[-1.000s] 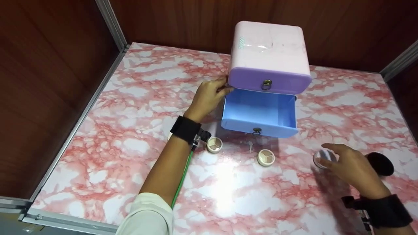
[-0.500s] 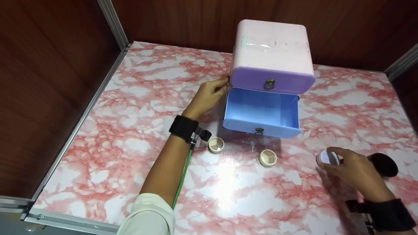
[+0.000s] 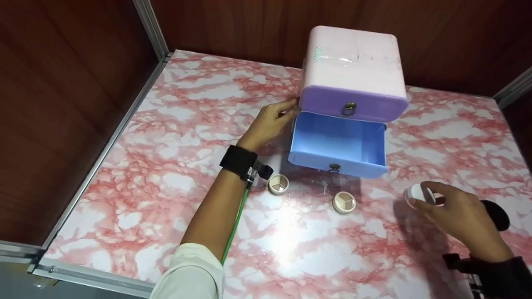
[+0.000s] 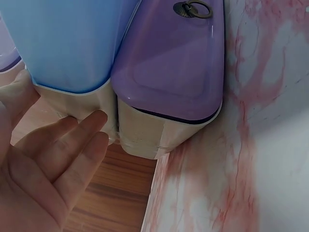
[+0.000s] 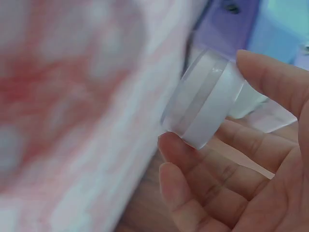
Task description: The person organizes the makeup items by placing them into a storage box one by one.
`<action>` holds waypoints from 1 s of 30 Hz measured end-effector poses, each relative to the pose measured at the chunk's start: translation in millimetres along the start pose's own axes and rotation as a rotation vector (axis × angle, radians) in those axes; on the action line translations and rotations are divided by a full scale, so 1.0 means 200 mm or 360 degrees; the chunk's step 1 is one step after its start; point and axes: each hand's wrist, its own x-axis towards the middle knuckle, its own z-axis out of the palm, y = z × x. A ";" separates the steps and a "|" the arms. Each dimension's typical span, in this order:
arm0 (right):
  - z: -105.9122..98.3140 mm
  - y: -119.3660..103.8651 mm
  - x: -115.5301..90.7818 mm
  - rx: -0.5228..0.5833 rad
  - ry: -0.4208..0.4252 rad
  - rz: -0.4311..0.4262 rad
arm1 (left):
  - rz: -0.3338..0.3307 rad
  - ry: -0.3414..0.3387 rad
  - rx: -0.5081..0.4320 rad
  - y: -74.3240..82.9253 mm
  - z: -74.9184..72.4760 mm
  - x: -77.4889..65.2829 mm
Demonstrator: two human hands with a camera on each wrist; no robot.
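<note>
My right hand [image 3: 461, 211] pinches a small round jar [image 3: 417, 195] with a white top between thumb and fingers. In the right wrist view the jar [image 5: 205, 99] is tilted, its clear band and white part showing. My left hand [image 3: 270, 122] rests against the left side of a drawer cabinet [image 3: 357, 58]. In the left wrist view its fingers [image 4: 79, 159] lie fairly straight along the cabinet's pale side, with the thumb near the blue drawer's corner. That blue drawer [image 3: 336, 139] is pulled out below a closed purple drawer [image 3: 328, 99]; nothing shows inside it.
Two round three-shade makeup pots [image 3: 278, 184] stand on the marbled table [image 3: 174, 216] in front of the drawer. A black round object [image 3: 496, 215] sits behind my right hand. Brown panels [image 3: 232, 33] enclose the back and sides. A green cable [image 3: 236, 228] runs along my left forearm.
My right hand has closed its fingers round the jar and tipped it up from the table. My left hand stays at the cabinet's side. The head view has shifted slightly.
</note>
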 end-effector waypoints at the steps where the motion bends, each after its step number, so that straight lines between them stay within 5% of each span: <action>1: -0.02 -0.03 -0.01 -0.0005 0.0036 -0.0020 | -0.0002 -0.0004 -0.0009 0.00 0.00 0.00; 14: -0.21 -0.42 -0.02 0.0024 0.0398 -0.0378 | 0.0012 -0.0003 -0.0015 0.00 0.00 0.00; 30: -0.18 -0.76 0.11 0.0126 0.0282 -0.0556 | 0.0006 -0.0019 0.0031 0.00 -0.01 0.01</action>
